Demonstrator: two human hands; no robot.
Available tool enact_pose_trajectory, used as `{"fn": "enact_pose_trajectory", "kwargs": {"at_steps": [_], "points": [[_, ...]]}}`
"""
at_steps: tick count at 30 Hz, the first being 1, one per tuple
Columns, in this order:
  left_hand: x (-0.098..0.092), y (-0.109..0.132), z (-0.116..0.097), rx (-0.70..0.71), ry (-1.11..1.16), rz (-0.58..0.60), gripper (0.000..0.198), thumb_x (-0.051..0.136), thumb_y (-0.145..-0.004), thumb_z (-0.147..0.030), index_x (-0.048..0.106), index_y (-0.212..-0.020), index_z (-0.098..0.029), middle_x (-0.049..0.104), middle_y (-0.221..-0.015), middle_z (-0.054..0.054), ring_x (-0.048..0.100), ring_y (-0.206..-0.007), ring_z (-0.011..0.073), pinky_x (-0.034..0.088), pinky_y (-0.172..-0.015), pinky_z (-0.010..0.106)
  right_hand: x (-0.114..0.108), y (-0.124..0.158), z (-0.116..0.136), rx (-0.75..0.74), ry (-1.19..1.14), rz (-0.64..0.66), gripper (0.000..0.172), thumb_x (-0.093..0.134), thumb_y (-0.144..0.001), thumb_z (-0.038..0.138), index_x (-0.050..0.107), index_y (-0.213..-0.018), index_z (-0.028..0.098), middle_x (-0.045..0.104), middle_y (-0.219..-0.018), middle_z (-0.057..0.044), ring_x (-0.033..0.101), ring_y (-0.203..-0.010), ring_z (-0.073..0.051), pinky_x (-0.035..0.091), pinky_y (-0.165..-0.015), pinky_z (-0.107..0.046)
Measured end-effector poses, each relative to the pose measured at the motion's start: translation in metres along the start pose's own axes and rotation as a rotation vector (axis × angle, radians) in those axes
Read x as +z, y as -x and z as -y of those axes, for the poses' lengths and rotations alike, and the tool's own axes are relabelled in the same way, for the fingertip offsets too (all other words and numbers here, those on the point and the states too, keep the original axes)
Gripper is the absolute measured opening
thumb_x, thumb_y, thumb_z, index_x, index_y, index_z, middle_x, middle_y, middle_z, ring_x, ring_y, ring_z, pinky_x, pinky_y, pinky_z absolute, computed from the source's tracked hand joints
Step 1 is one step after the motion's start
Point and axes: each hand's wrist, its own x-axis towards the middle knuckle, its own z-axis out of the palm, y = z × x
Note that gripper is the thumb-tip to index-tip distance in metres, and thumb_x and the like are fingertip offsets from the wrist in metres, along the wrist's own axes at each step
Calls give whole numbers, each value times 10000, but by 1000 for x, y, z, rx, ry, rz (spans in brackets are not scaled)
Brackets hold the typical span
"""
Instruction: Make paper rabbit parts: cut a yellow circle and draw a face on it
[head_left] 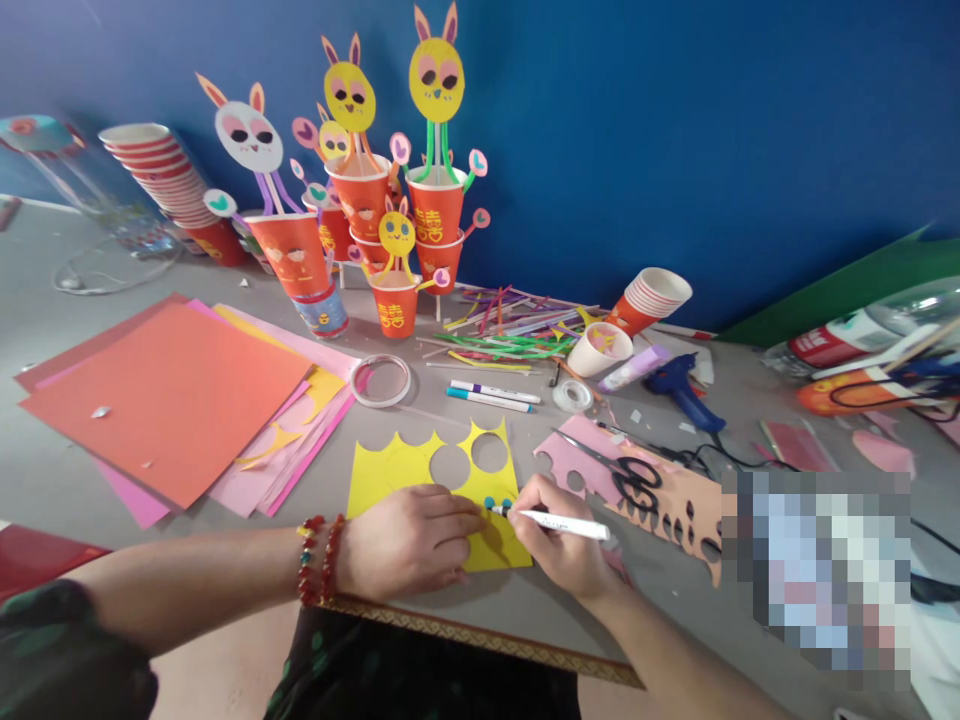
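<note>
My left hand (420, 540) lies flat on a sheet of yellow paper (375, 480), holding it against the table. Round holes and scalloped cuts run along the sheet's upper part. Between the fingers of my right hand (559, 545) is a white marker pen (566, 524), its dark tip pointing left at the yellow sheet. By the tip, two small teal dots (489, 503) show on the paper. Two more markers (495, 393), one with a purple cap and one with a blue cap, lie behind the sheet. A roll of clear tape (381, 381) rests to their left.
Rabbit figures in red paper cups (289, 255) stand at the back. Coloured paper sheets (172, 390) are stacked left. Pipe cleaners (510, 335) lie in a heap behind. On the right are scissors (637, 485), a pink cut-out strip (570, 450), a blue glue gun (686, 390) and a plastic bottle (847, 338).
</note>
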Motion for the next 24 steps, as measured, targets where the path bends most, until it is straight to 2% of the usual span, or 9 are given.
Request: {"fn": "enact_pose_trajectory", "kwargs": {"at_steps": [11, 24], "points": [[1, 1, 0, -4, 17, 12, 320, 458, -1016, -329, 635, -811, -158, 696, -1202, 126, 604, -1173, 230, 538, -944, 372, 0, -1, 2, 2, -18, -16, 166, 531, -864, 170, 501, -711, 227, 539, -597, 42, 475, -511, -118, 371, -491, -230], [0, 0, 0, -3, -1, 7, 332, 444, -1024, -332, 623, -805, -158, 715, -1189, 98, 641, -1139, 232, 552, -894, 363, 1, 0, -2, 9, -19, 2, 166, 528, -880, 174, 497, -725, 229, 533, -597, 49, 478, -514, -116, 363, -500, -230]]}}
